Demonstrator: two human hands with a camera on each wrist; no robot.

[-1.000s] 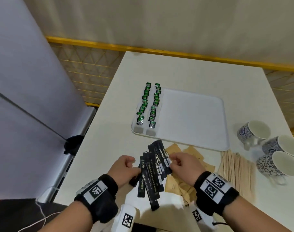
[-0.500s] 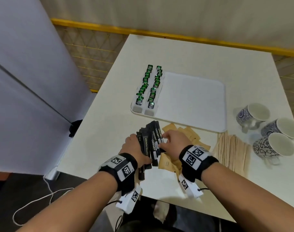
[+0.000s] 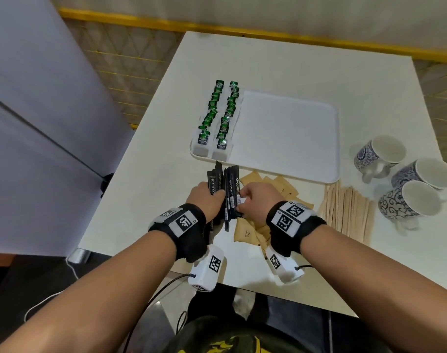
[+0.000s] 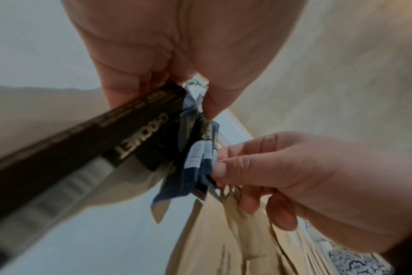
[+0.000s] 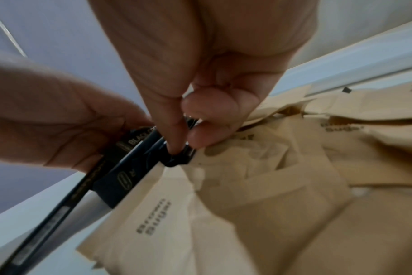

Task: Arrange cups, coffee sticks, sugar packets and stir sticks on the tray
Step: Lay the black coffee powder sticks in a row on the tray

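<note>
Both hands, left hand (image 3: pixel 207 197) and right hand (image 3: pixel 253 200), grip coffee sticks (image 3: pixel 230 189); three cups (image 3: pixel 418 200) nearby.

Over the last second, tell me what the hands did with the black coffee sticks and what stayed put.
The left hand and right hand closed in from both sides, pressing the fanned coffee sticks into a tighter, more parallel bundle, which both now grip. The tray, green tea packets, sugar packets, stir sticks and cups look unmoved.
</note>
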